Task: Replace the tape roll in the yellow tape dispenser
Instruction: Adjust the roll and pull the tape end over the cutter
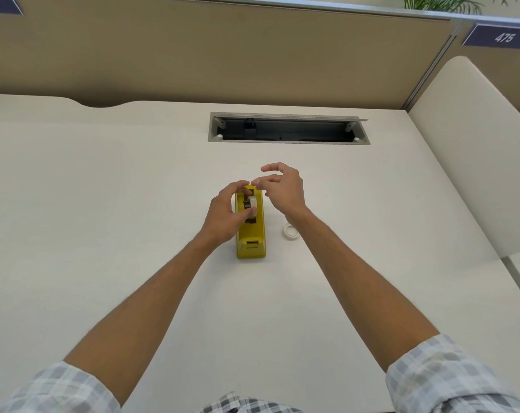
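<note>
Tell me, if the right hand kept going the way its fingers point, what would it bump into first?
Probably the left hand. The right hand points its fingers leftward over the far end of the yellow tape dispenser, nearly meeting the left fingertips there. Depth is hard to judge.

Left hand [224, 214] covers the left flank of the yellow tape dispenser [250, 234] and part of the tape roll [252, 206] seated in it. Right forearm [342, 263] overlaps the upper edge of the loose white ring [291, 232] on the tabletop [103, 189]. Whether the right hand [282, 189] pinches a tape end is too small to tell. Plaid sleeves [449, 380] cut off at the bottom edge.
</note>
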Motion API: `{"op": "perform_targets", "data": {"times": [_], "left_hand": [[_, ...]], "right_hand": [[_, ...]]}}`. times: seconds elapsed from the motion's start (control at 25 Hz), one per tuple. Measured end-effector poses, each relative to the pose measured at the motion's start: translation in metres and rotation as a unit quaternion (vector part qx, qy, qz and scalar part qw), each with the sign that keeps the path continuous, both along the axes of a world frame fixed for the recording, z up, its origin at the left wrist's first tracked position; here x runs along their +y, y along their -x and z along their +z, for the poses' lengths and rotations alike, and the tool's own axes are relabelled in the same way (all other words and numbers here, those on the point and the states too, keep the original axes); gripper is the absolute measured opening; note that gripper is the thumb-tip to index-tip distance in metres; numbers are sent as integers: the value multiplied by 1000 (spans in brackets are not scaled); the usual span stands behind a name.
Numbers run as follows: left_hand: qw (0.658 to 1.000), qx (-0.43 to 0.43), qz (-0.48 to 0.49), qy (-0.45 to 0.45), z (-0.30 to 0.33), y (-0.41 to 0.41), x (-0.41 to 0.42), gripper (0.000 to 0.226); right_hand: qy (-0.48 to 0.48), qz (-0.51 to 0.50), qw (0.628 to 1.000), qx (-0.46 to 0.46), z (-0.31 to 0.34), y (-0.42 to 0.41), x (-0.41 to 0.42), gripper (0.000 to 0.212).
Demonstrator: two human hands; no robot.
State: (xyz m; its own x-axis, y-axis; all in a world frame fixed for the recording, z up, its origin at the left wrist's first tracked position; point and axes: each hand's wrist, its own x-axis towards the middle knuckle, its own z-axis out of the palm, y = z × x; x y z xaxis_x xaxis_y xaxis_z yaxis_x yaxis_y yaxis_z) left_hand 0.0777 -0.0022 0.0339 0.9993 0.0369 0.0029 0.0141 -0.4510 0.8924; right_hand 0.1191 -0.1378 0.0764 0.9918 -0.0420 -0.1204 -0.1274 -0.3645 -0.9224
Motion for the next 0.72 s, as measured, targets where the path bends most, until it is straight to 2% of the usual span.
{"op": "perform_targets", "data": {"times": [0.16, 0.32, 0.72], "left_hand": [[999, -3, -6, -41, -1, -3, 3, 42], [999, -5, -11, -52, -1, -2, 4, 47], [996, -44, -7, -72, -1, 3, 8, 42]], "right_hand": [[-4, 6, 1000, 0, -1, 1, 0, 25], [-2, 8, 1000, -1, -2, 2, 1, 25], [35, 21, 999, -3, -8, 4, 3, 29]]}}
